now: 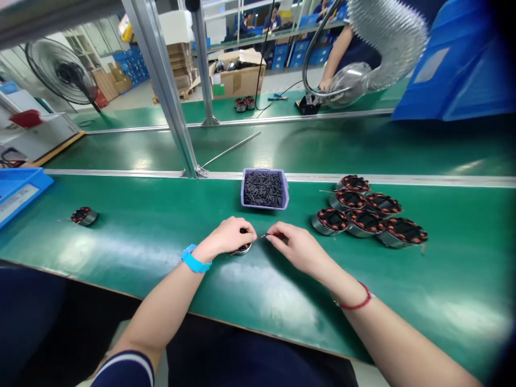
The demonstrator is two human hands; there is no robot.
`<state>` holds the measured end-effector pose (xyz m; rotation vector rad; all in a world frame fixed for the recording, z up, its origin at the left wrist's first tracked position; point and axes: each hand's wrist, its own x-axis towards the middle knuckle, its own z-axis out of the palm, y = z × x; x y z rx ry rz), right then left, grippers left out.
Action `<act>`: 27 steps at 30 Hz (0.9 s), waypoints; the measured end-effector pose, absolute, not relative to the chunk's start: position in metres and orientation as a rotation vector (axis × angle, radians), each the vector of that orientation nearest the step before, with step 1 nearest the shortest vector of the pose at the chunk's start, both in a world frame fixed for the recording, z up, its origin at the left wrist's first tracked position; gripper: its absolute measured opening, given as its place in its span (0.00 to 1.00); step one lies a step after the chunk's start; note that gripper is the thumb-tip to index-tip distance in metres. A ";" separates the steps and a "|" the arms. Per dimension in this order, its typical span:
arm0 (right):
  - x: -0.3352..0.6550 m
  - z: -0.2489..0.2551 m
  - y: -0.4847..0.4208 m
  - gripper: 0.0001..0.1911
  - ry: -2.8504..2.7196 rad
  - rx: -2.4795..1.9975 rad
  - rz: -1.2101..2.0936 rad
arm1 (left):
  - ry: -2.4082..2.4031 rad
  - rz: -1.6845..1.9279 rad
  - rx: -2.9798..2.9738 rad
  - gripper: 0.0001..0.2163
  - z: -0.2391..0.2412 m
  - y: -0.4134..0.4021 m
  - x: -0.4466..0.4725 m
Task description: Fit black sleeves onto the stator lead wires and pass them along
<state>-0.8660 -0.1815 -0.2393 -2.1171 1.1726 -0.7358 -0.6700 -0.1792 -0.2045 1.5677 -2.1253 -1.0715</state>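
Note:
My left hand [229,236], with a blue band on the wrist, is closed over a round wound coil part [243,248] resting on the green mat [121,242]. My right hand [296,244], with a red string on the wrist, pinches a thin wire end [263,235] coming off that part. Just beyond my hands stands a small purple tray [265,173] filled with short black sleeves. To the right lie several more coil parts [368,212] in a cluster.
A single coil part [84,216] lies at the left, near a blue bin [18,188]. A metal post [169,91] rises behind the mat. A thin rod [231,149] lies on the far belt. Another person's arm [336,54] works across, beside a silver duct [387,37].

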 end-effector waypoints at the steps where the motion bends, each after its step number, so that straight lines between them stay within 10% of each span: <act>1: -0.865 -0.241 -0.179 0.08 1.170 -2.159 -0.740 | -2.106 -1.016 1.609 0.08 -0.205 -0.177 -0.671; 27: -0.862 -0.241 -0.176 0.10 1.131 -2.458 -0.904 | -2.126 -0.875 1.681 0.10 -0.210 -0.175 -0.676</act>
